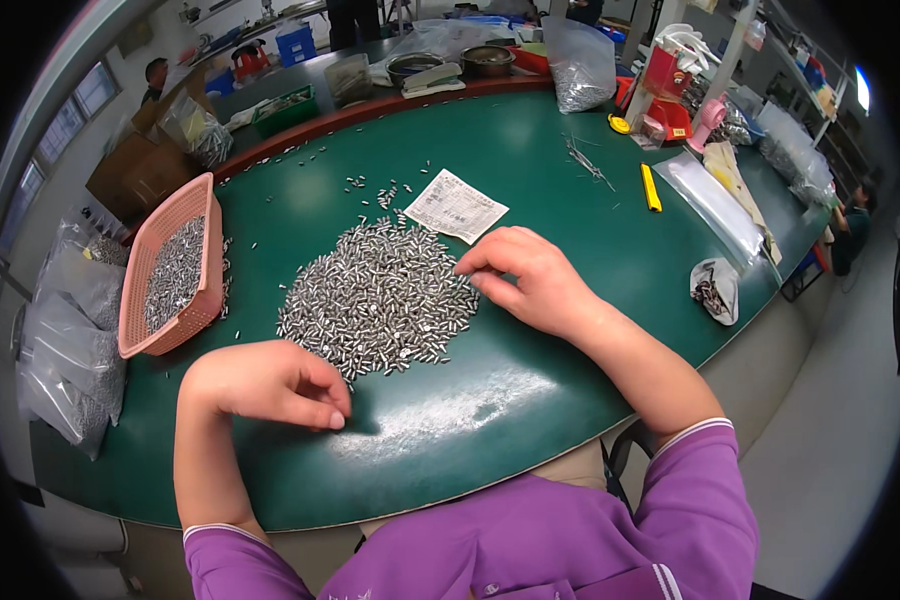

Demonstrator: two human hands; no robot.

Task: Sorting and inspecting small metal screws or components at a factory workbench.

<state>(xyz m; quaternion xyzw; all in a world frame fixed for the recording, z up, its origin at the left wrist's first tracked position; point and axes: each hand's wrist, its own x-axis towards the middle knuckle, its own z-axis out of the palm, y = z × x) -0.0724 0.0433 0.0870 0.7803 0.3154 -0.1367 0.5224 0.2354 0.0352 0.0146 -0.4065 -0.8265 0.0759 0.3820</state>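
A heap of small silvery metal pins (380,295) lies spread on the green tabletop (530,400). At the heap's lower left edge is my left hand (280,385), its fingers curled toward the thumb; whatever they may hold is hidden. My right hand (530,280) reaches to the heap's right edge, with thumb and forefinger drawn close together by the pins. Nothing can be made out between those fingertips. Just beyond the heap lies a printed paper slip (457,207), and a few loose pins are scattered past it.
A pink basket (212,250) of similar pins stands left, beside filled clear bags (65,370). To the right are a yellow cutter (651,188), a plastic sheet (710,205) and a small open bag (715,290). A red-brown rim (410,105) borders the far side, with bowls behind.
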